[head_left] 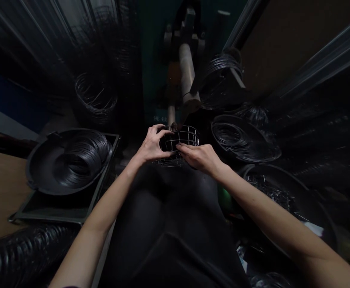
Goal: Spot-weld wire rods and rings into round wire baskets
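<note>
A small round wire basket (184,137) of crossed metal wires is held between my two hands, in front of the machine's lower post (171,115). My left hand (151,145) grips its left side, thumb below and fingers over the upper part. Against the near side of the basket my right hand (197,155) is closed, thumb and fingertips pinched at the wire; whether a separate small piece sits between them is too small to tell. The machine's thick upper arm (187,70) reaches down just beyond the basket.
At left, a black basin (43,172) with stacked wire rings (83,158) rests on a metal-framed stand (51,216). On the right are a basin of wire rings (230,136) and a basin of short wire pieces (272,192). More wire coils (95,94) stand behind.
</note>
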A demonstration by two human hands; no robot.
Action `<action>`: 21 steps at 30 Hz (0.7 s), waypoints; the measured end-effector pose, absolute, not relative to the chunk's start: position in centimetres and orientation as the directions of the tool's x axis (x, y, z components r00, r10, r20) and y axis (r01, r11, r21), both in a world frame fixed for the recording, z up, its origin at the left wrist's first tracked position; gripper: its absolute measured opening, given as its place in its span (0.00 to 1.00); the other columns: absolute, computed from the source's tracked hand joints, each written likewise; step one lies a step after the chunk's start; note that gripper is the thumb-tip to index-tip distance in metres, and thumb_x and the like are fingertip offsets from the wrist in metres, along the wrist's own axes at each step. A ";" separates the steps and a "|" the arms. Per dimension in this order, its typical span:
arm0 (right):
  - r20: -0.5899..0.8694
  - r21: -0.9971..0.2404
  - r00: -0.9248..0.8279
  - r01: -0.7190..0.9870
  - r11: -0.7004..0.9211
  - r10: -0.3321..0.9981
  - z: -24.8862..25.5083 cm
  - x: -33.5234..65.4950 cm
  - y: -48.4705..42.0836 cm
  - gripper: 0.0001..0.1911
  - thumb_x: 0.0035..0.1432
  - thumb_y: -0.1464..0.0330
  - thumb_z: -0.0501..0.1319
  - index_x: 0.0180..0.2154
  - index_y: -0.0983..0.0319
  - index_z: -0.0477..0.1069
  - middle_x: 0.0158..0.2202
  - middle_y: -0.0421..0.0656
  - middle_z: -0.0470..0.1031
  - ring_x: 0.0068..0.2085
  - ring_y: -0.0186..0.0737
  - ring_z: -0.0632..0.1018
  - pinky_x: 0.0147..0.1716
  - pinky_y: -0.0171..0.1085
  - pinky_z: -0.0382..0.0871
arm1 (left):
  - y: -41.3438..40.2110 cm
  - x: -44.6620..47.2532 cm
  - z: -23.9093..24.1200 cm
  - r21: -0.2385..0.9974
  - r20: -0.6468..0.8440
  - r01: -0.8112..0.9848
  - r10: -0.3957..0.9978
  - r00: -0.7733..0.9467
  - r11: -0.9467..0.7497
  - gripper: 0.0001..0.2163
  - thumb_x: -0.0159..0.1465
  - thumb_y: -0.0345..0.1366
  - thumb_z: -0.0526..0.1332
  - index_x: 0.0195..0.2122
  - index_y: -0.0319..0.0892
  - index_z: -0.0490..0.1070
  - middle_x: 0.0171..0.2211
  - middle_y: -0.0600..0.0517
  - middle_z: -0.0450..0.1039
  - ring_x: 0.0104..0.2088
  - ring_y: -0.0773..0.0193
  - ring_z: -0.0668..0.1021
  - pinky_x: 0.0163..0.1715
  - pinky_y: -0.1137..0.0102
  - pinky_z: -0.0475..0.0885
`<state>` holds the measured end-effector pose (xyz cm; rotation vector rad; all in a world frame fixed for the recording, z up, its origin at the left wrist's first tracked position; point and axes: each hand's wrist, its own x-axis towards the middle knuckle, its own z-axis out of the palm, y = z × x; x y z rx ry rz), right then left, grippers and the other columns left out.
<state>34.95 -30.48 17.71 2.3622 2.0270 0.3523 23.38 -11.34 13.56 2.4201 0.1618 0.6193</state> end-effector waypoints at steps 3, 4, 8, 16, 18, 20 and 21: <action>0.177 0.136 0.141 0.977 -0.166 0.974 17.6 35.3 -30.1 0.18 0.69 0.65 0.52 0.55 0.56 0.74 0.52 0.42 0.79 0.36 0.37 0.82 0.24 0.33 0.64 | -10.9 23.8 13.7 0.606 0.376 -0.022 0.261 0.889 -0.796 0.31 0.47 0.41 0.75 0.52 0.43 0.71 0.57 0.42 0.61 0.58 0.45 0.66 0.60 0.48 0.65; 0.184 0.126 0.146 0.977 -0.170 0.972 17.5 35.4 -30.1 0.18 0.69 0.65 0.52 0.55 0.56 0.74 0.51 0.42 0.79 0.36 0.38 0.82 0.24 0.33 0.64 | -10.9 23.9 13.8 0.604 0.374 -0.023 0.258 0.891 -0.797 0.31 0.47 0.41 0.75 0.52 0.43 0.71 0.56 0.42 0.61 0.58 0.45 0.67 0.60 0.48 0.65; 0.236 0.042 0.194 0.977 -0.210 0.952 17.1 35.4 -30.7 0.18 0.69 0.64 0.53 0.56 0.56 0.73 0.50 0.42 0.79 0.38 0.37 0.82 0.26 0.32 0.65 | -10.7 24.0 14.0 0.607 0.365 -0.021 0.256 0.895 -0.794 0.31 0.46 0.43 0.75 0.52 0.44 0.71 0.54 0.44 0.64 0.57 0.47 0.68 0.60 0.50 0.66; 0.433 -0.120 0.374 0.926 -0.358 0.820 15.7 36.5 -30.3 0.09 0.66 0.65 0.58 0.40 0.59 0.76 0.38 0.43 0.75 0.32 0.34 0.74 0.27 0.32 0.62 | -9.7 25.4 14.6 0.644 0.334 0.023 0.309 0.891 -0.764 0.31 0.45 0.41 0.75 0.51 0.44 0.71 0.54 0.46 0.65 0.56 0.49 0.69 0.60 0.53 0.66; 0.436 -0.166 0.392 0.920 -0.356 0.810 15.7 37.0 -29.7 0.08 0.65 0.65 0.59 0.39 0.60 0.76 0.37 0.43 0.73 0.32 0.34 0.73 0.27 0.32 0.62 | -9.2 25.9 14.7 0.653 0.326 0.025 0.310 0.893 -0.757 0.31 0.45 0.42 0.75 0.51 0.43 0.71 0.53 0.45 0.65 0.56 0.49 0.70 0.60 0.53 0.66; 0.433 -0.207 0.411 0.912 -0.355 0.802 15.7 37.4 -29.2 0.07 0.64 0.65 0.60 0.38 0.60 0.75 0.37 0.43 0.72 0.32 0.35 0.72 0.28 0.33 0.61 | -8.7 26.2 14.7 0.653 0.326 0.015 0.299 0.897 -0.757 0.31 0.46 0.43 0.75 0.51 0.42 0.71 0.53 0.45 0.66 0.56 0.49 0.70 0.61 0.53 0.65; 0.433 -0.227 0.420 0.907 -0.354 0.798 15.7 37.5 -29.1 0.06 0.63 0.66 0.61 0.38 0.60 0.75 0.36 0.43 0.72 0.33 0.35 0.72 0.28 0.33 0.62 | -8.4 26.4 14.7 0.649 0.328 0.009 0.290 0.899 -0.761 0.31 0.46 0.43 0.75 0.51 0.42 0.71 0.53 0.45 0.66 0.57 0.49 0.70 0.61 0.53 0.65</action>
